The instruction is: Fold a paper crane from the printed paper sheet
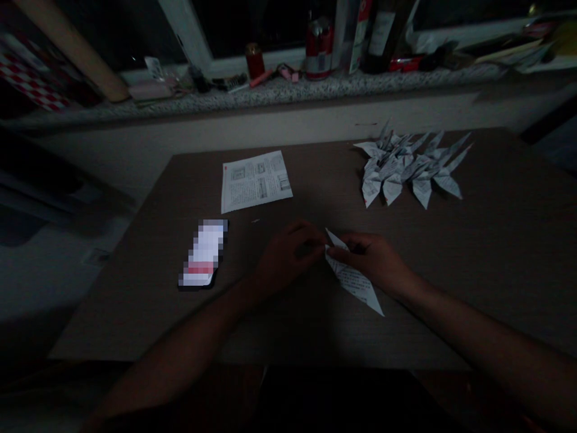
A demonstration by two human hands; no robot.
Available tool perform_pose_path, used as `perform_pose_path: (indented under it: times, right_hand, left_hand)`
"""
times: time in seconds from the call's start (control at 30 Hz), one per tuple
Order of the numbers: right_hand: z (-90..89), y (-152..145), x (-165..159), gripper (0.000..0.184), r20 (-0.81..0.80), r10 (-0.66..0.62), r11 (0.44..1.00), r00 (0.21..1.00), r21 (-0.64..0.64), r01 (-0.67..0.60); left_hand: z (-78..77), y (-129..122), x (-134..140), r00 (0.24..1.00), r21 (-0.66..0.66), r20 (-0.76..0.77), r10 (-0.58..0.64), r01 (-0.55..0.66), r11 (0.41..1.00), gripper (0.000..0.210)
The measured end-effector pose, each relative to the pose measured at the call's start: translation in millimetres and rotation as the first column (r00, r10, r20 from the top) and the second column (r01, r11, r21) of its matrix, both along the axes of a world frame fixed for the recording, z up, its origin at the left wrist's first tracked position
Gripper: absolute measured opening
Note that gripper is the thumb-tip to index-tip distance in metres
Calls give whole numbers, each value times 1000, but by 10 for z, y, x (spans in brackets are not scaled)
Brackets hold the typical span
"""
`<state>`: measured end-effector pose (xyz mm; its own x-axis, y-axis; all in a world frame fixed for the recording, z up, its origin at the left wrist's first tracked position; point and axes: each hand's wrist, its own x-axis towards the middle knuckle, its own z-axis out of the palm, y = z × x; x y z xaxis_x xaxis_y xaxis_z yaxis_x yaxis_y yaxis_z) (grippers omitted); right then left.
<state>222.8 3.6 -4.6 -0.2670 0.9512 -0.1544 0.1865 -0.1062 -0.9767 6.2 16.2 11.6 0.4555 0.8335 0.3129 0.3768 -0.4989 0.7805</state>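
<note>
A folded piece of printed paper, long and pointed at its ends, is held above the front middle of the table. My right hand grips it near its upper end, thumb on top and fingers behind. At that same end, the thumb and fingertips of my left hand come together in a pinch on the paper's left edge. Dim light obscures the exact fingertip contact. Toward the back right stands a cluster of several folded paper cranes made from similar printed paper.
A flat printed sheet lies at the back left of the brown table. Nearer me is a phone with a lit, blurred screen. Behind, a stone windowsill carries a red can, a dark bottle and small items.
</note>
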Motion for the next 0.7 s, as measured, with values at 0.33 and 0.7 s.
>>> perform_pose_path:
  times: [0.33,0.7]
  right_hand:
    - [8,13,12,35,81,-88,988,993,136,77]
    - [4,4,-13,31,43,-79,987,996,146,72]
  left_hand:
    - [-95,-30,32,986,-272,107,124,-91,958,14]
    - [-83,-29,87,970,-409,199,142,-49,911,19]
